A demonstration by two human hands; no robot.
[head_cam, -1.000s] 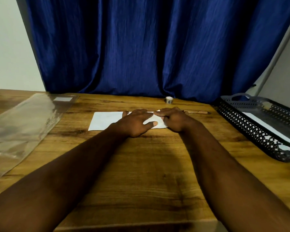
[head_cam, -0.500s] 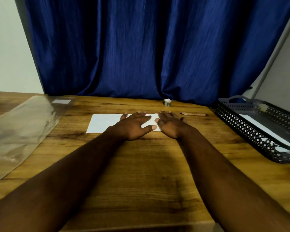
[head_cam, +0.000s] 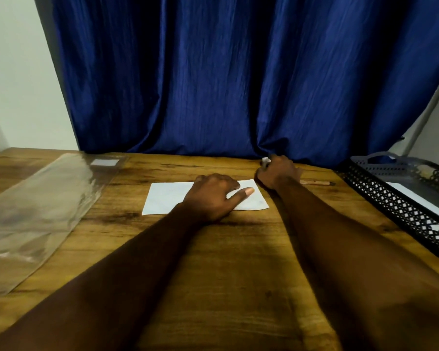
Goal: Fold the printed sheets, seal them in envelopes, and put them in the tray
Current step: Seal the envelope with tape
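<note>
On the table (head_cam: 238, 262), our left grip (head_cam: 211, 198) presses flat on the white envelope (head_cam: 167, 198); our right grip (head_cam: 276, 173) curls round the small tape roll (head_cam: 264, 162) beyond. Light, limp paper, we judge, best pinched at an edge.

Looks like a corner of a home turned into a small paperwork desk, not a proper office. Shows a wood-grain table (head_cam: 213, 274) pushed against a heavy blue curtain (head_cam: 213, 84) that falls to the tabletop just beyond the right fingers (head_cam: 266, 173), with plain pale wall (head_cam: 15, 72) at either side. Carries only stationery: a white sheet (head_cam: 167, 196) under the left fingers (head_cam: 228, 183), a small white roll (head_cam: 264, 162) held in the right fingers, a pencil (head_cam: 314, 183) just right of them, a black lattice tray (head_cam: 390, 206) farther right with paper (head_cam: 416, 198) in it, and a clear plastic sleeve (head_cam: 36, 211) well to the left. Dim, warm indoor light, deep shadows.
</note>
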